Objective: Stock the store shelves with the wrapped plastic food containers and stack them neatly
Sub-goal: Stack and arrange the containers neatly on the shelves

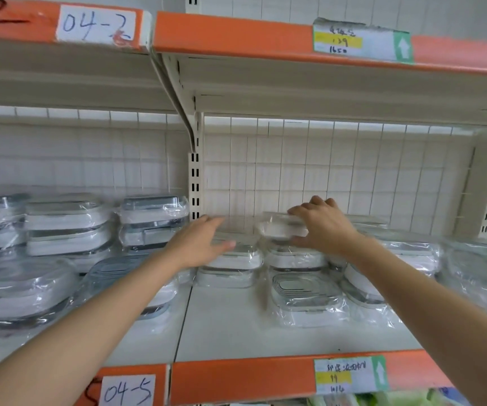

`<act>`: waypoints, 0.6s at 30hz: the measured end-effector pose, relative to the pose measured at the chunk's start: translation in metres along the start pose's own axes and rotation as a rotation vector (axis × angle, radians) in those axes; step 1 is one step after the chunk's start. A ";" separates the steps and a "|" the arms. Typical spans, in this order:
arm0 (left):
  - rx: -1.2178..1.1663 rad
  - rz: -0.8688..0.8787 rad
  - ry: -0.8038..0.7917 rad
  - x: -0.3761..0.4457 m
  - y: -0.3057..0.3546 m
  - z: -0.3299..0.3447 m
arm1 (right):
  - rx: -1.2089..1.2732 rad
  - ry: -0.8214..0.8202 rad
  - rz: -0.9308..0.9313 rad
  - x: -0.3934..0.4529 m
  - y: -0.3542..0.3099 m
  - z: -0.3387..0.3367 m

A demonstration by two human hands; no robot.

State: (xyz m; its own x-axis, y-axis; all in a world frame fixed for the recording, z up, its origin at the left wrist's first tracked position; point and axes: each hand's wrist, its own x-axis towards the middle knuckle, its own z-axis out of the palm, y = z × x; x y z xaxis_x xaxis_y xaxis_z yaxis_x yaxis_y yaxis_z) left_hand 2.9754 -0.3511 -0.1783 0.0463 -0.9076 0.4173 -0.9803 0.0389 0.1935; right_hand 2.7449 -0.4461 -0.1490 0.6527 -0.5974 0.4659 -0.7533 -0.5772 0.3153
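Stacking is in progress on the shelf [265, 326], in the bay right of the slotted upright [195, 183]. The right hand [322, 227] grips a small wrapped container [280, 227] by its right end, fingers over the top and thumb underneath, and holds it level just above the container stack [293, 259] near the back wall of the shelf. The end grip leaves the underside of the container free, so it can seat flat on the lid below; this is a judgement from the pose.

The left hand [204, 244] is open, with fingers straight and spread, and holds nothing. It lies over the neighbouring stack [230, 268] just left of the one being built. Whether it presses on that stack or hovers over it cannot be told, because the hand is blurred. Its likely function is to steady the loose film wrap and keep the adjacent stack from sliding.

A single flat container [306, 294] lies in front of the right-hand stacks, nearer the front edge of the shelf. Further wrapped containers [69, 227] stand in stacks of two in the left bay, toward the back of the shelf. Larger wrapped items [17, 291] sit near its front left.

Risk: the film wrap is slick, so an off-centre placement may slip.
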 end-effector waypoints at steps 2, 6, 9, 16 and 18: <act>-0.280 -0.005 0.005 -0.004 0.008 -0.016 | 0.075 0.093 -0.102 -0.011 -0.012 -0.013; -0.532 -0.028 -0.238 -0.023 0.013 -0.038 | 0.186 0.156 -0.336 -0.028 -0.048 -0.026; -0.397 -0.092 -0.288 -0.038 0.010 -0.026 | 0.290 0.076 -0.413 -0.032 -0.068 -0.021; -0.274 -0.026 -0.228 -0.048 -0.003 -0.016 | 0.388 -0.422 -0.101 -0.043 -0.031 -0.013; -0.277 0.017 -0.198 -0.047 -0.006 -0.018 | 0.345 -0.631 -0.036 -0.053 -0.014 -0.005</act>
State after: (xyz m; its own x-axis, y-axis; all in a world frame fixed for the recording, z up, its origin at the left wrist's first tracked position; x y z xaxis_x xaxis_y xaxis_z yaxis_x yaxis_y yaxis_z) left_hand 2.9826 -0.3010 -0.1834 -0.0339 -0.9684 0.2473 -0.8899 0.1418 0.4334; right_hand 2.7203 -0.4031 -0.1738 0.6774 -0.7223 -0.1394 -0.7300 -0.6835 -0.0059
